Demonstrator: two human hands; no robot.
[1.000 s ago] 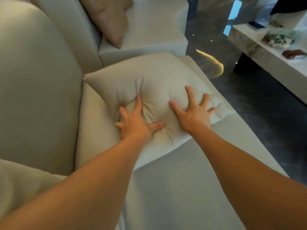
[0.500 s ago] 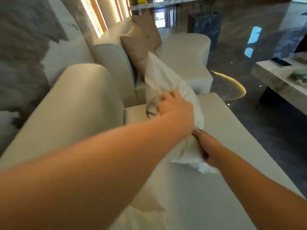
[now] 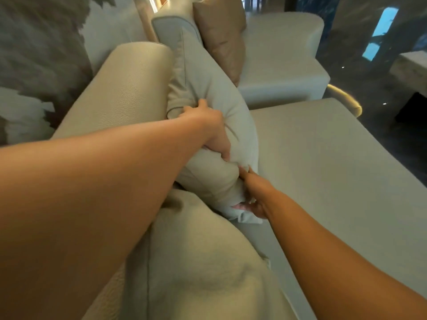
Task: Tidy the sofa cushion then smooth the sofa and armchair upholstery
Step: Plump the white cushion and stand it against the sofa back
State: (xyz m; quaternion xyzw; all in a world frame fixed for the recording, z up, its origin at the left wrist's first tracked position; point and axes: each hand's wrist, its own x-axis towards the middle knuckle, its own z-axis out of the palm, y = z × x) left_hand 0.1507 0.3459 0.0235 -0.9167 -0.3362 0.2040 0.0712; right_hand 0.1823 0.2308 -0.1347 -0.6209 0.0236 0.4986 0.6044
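Observation:
A pale grey cushion (image 3: 203, 88) stands on edge against the beige sofa backrest (image 3: 120, 88). My left hand (image 3: 212, 130) grips its front face near the middle, fingers dug into the fabric. My right hand (image 3: 251, 195) holds the cushion's lower corner, just above the sofa seat (image 3: 323, 169). A second, cream cushion (image 3: 196, 273) lies close to me below my left forearm. Beyond the sofa stands the pale armchair (image 3: 282, 56) with a tan cushion (image 3: 221, 33) leaning on its back.
A dark glossy floor (image 3: 369, 31) runs along the right of the sofa. The corner of a pale low table (image 3: 409, 70) shows at the far right edge. A grey and white patterned wall (image 3: 39, 42) rises behind the sofa.
The grey cushion went from lying flat on the seat under both pressing palms to standing upright against the backrest. Both hands now grip it, and my view has swung left.

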